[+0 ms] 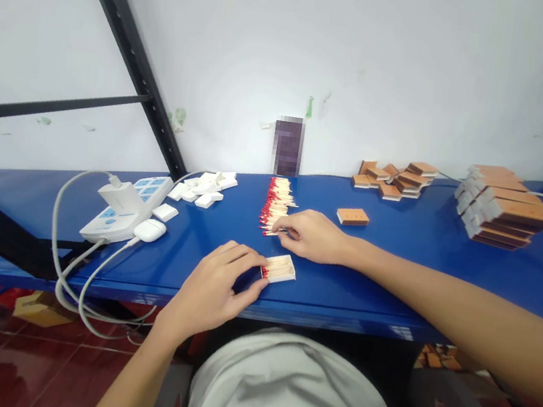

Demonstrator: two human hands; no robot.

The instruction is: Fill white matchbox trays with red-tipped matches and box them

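Our left hand (217, 283) reaches in from six o'clock with the wrist bent. Its fingers curl loosely, and the thumb and forefinger pinch the left end of a small open white cardboard tray (279, 268) packed with red-tipped wooden matches. The tray lies flat near the front edge of the smooth blue table (391, 288). Our right hand (310, 236) comes across from four o'clock, forearm low and palm down. Its fingers bunch over the near end of a long row of loose red-headed matchsticks (275, 204) lying at twelve o'clock from the tray. The fingertips are tucked under, so we cannot tell whether they hold any sticks. One flat orange matchbox (352, 216) lies at two o'clock from this hand. Beyond it is a low heap of orange boxes (396, 179), and a taller slanted stack (502, 212) stands further right. At ten o'clock sit empty white trays (203, 188), a white power strip (124, 210) and a glossy rounded white case (149, 230). Their cables drop out of sight past the table edge.
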